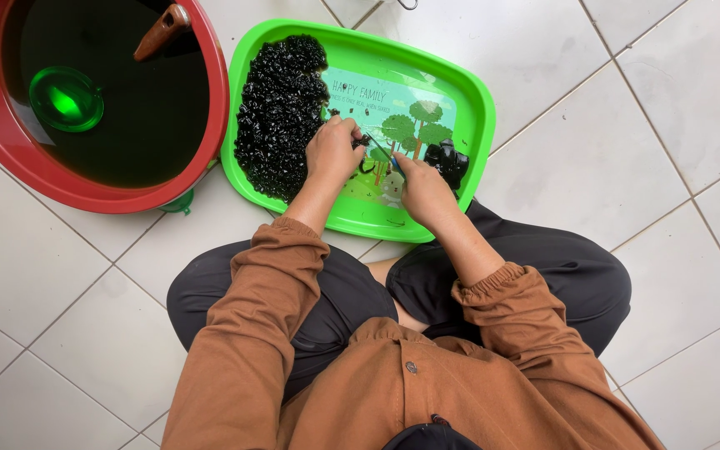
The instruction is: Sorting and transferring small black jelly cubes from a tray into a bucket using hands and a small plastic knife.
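Observation:
A green plastic tray (468,92) lies on the floor in front of my crossed legs. A large heap of small black glossy pieces (281,108) fills its left side, and a small black pile (447,158) sits at its right. My left hand (332,152) rests over the tray's middle beside the large heap, fingers pinched on one black piece. My right hand (422,187) holds a thin blade-like tool (379,148) whose tip meets that piece.
A big red basin (210,50) of dark liquid stands at the upper left, with a green scoop (66,98) sunk in it and a brown handle (162,31) at its rim. White floor tiles surround everything.

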